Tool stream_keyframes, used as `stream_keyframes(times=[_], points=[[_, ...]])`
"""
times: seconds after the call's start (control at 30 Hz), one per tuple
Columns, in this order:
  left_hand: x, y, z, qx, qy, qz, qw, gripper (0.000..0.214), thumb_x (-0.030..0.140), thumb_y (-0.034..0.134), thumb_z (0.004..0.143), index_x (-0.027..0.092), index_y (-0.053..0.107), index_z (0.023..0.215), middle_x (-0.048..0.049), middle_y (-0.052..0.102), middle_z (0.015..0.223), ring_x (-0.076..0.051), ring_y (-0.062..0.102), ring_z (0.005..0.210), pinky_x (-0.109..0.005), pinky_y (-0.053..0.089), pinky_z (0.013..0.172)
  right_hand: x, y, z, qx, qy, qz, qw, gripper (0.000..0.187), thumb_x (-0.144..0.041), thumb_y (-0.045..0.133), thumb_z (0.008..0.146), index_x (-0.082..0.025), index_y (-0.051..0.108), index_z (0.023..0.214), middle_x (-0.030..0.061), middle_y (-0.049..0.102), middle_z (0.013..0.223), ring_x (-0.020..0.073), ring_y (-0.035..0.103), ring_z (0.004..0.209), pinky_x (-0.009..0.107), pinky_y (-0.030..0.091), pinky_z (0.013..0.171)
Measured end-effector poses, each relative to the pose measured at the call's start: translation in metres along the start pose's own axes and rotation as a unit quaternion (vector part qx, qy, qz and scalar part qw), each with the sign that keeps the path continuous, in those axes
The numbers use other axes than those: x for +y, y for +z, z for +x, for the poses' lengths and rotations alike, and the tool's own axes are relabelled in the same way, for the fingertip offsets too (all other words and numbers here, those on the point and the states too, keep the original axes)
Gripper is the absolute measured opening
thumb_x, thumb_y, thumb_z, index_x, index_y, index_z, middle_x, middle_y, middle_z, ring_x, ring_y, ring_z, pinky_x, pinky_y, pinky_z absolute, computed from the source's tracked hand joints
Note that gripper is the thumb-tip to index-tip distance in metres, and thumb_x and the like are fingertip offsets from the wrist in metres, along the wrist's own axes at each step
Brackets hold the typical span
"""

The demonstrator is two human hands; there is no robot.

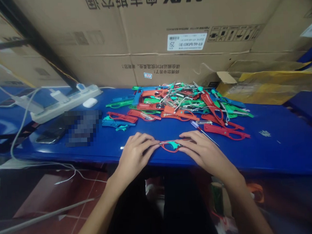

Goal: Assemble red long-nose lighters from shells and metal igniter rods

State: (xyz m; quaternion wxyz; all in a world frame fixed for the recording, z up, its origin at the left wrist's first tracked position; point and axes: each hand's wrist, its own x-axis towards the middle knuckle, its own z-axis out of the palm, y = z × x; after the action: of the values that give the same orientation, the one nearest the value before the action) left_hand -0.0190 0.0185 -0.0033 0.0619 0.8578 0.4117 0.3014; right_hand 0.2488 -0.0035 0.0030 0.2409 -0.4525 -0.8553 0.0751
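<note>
At the near edge of the worktop (275,150), the left hand (136,150) and right hand (202,151) are pinching a red clipper (170,146) (teal insert) by its ends; a pile of handles (186,102) is lying toward the back edge.

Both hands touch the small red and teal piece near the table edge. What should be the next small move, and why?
Probably press down and inward, to seat the teal part in the red one. The red and teal piece lies flat on the blue table, the left hand touches one end and the right hand covers the other.
</note>
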Motion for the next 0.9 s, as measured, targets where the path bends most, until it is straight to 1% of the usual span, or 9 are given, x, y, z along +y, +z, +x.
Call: stream_keyframes(times=[0.07, 0.13, 0.2, 0.3, 0.43, 0.53, 0.6, 0.73, 0.9], points=[[0.002, 0.0, 0.0, -0.002, 0.007, 0.009, 1.0, 0.02, 0.03, 0.057, 0.103, 0.023, 0.071, 0.114, -0.0042, 0.072, 0.106, -0.019, 0.059, 0.093, -0.036, 0.041, 0.083, 0.0, 0.001, -0.001, 0.015, -0.003, -0.017, 1.0, 0.029, -0.035, 0.055, 0.103, -0.026, 0.072, 0.123, 0.0094, 0.066, 0.128, 0.0249, 0.062, 0.115, 0.045, 0.051, 0.102], [0.004, -0.001, 0.0, -0.018, 0.025, 0.031, 0.999, 0.023, 0.027, 0.054, 0.105, 0.022, 0.069, 0.121, -0.0052, 0.071, 0.109, -0.02, 0.058, 0.096, -0.037, 0.041, 0.086, 0.0, 0.002, -0.001, 0.022, -0.011, -0.029, 0.999, 0.028, -0.034, 0.055, 0.103, -0.024, 0.073, 0.121, 0.01, 0.067, 0.126, 0.0253, 0.063, 0.115, 0.046, 0.051, 0.102], [0.005, -0.002, 0.0, -0.046, 0.05, 0.057, 0.996, 0.029, 0.02, 0.05, 0.105, 0.025, 0.066, 0.128, -0.0054, 0.069, 0.113, -0.021, 0.056, 0.097, -0.037, 0.041, 0.087, 0.0, 0.003, -0.001, 0.02, -0.03, -0.03, 0.999, 0.027, -0.032, 0.053, 0.103, -0.023, 0.072, 0.121, 0.0102, 0.067, 0.125, 0.0251, 0.062, 0.114, 0.046, 0.052, 0.101], [0.004, -0.003, 0.001, -0.075, 0.078, 0.078, 0.991, 0.036, 0.014, 0.048, 0.104, 0.028, 0.064, 0.133, -0.0055, 0.066, 0.117, -0.022, 0.054, 0.098, -0.037, 0.04, 0.085, 0.001, 0.003, 0.0, 0.018, -0.049, -0.013, 0.999, 0.028, -0.03, 0.051, 0.104, -0.022, 0.069, 0.123, 0.0104, 0.068, 0.123, 0.0242, 0.063, 0.114, 0.045, 0.053, 0.099], [0.005, -0.003, 0.002, -0.087, 0.082, 0.111, 0.987, 0.038, 0.009, 0.048, 0.102, 0.028, 0.064, 0.132, -0.0064, 0.065, 0.119, -0.023, 0.053, 0.097, -0.037, 0.04, 0.081, 0.001, 0.002, 0.002, 0.01, -0.045, 0.015, 0.999, 0.025, -0.03, 0.052, 0.104, -0.021, 0.067, 0.123, 0.0099, 0.07, 0.122, 0.0239, 0.064, 0.113, 0.046, 0.054, 0.1], [0.009, -0.003, 0.004, -0.091, 0.089, 0.155, 0.98, 0.039, 0.005, 0.049, 0.097, 0.025, 0.066, 0.126, -0.0074, 0.064, 0.117, -0.025, 0.053, 0.095, -0.037, 0.039, 0.076, 0.002, 0.002, 0.004, -0.006, -0.045, 0.021, 0.999, 0.024, -0.03, 0.053, 0.104, -0.021, 0.067, 0.121, 0.0096, 0.071, 0.121, 0.024, 0.064, 0.116, 0.046, 0.054, 0.102], [0.011, -0.003, 0.005, -0.09, 0.095, 0.167, 0.977, 0.035, 0.006, 0.051, 0.096, 0.024, 0.067, 0.122, -0.0074, 0.064, 0.114, -0.026, 0.053, 0.094, -0.037, 0.038, 0.075, 0.003, 0.003, 0.005, -0.013, -0.04, 0.019, 0.999, 0.025, -0.031, 0.052, 0.104, -0.023, 0.068, 0.121, 0.0093, 0.071, 0.122, 0.0238, 0.065, 0.117, 0.046, 0.055, 0.101], [0.014, -0.002, 0.006, -0.091, 0.093, 0.174, 0.976, 0.031, 0.01, 0.051, 0.099, 0.024, 0.066, 0.122, -0.0079, 0.064, 0.114, -0.026, 0.053, 0.093, -0.038, 0.038, 0.074, 0.004, 0.003, 0.006, -0.024, -0.038, 0.01, 0.999, 0.025, -0.035, 0.055, 0.103, -0.026, 0.071, 0.119, 0.0086, 0.069, 0.128, 0.025, 0.063, 0.122, 0.048, 0.054, 0.104], [0.013, 0.0, 0.005, -0.093, 0.076, 0.142, 0.983, 0.034, 0.01, 0.049, 0.1, 0.025, 0.064, 0.127, -0.007, 0.063, 0.115, -0.025, 0.052, 0.094, -0.038, 0.038, 0.075, 0.003, 0.003, 0.005, -0.028, -0.024, 0.007, 0.999, 0.024, -0.039, 0.057, 0.101, -0.025, 0.071, 0.116, 0.0088, 0.066, 0.132, 0.0256, 0.06, 0.125, 0.05, 0.051, 0.106]])
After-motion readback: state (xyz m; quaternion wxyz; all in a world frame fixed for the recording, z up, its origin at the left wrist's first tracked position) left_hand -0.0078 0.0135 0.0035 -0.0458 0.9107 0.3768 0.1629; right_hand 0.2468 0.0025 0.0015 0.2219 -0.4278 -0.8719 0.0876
